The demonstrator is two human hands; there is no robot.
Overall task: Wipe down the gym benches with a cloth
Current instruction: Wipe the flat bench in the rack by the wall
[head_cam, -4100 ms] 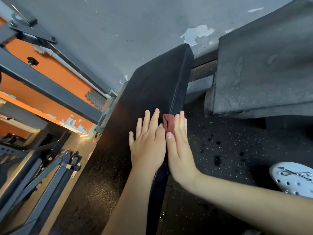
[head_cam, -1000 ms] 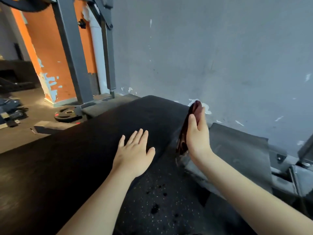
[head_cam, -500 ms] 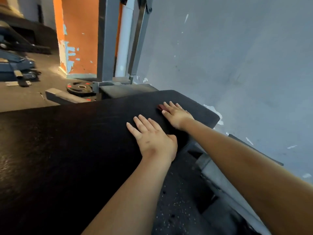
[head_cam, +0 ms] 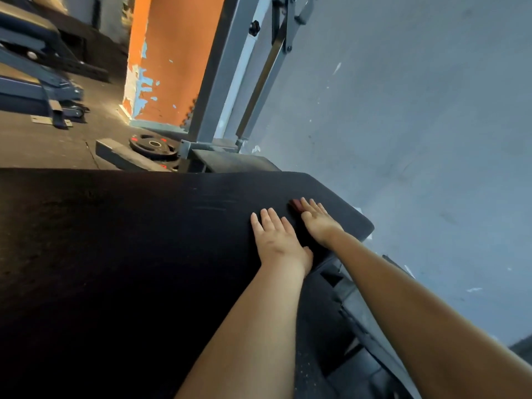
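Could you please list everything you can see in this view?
bench: one, black, across the foreground
cloth: one, dark red, on the bench, mostly under the right hand
plate: one, black with red marks, on the floor beyond the bench
frame: one, grey, upright beside the plate
pillar: one, orange with peeling paint, behind the frame
wall: one, grey, at right
left hand: one, flat on the bench
right hand: one, flat on the cloth, near the bench's end

The right hand point(head_cam: 318, 223) hid all but a red corner of the cloth point(head_cam: 295, 203), and the desk point(head_cam: 115, 254) ran off the left edge.
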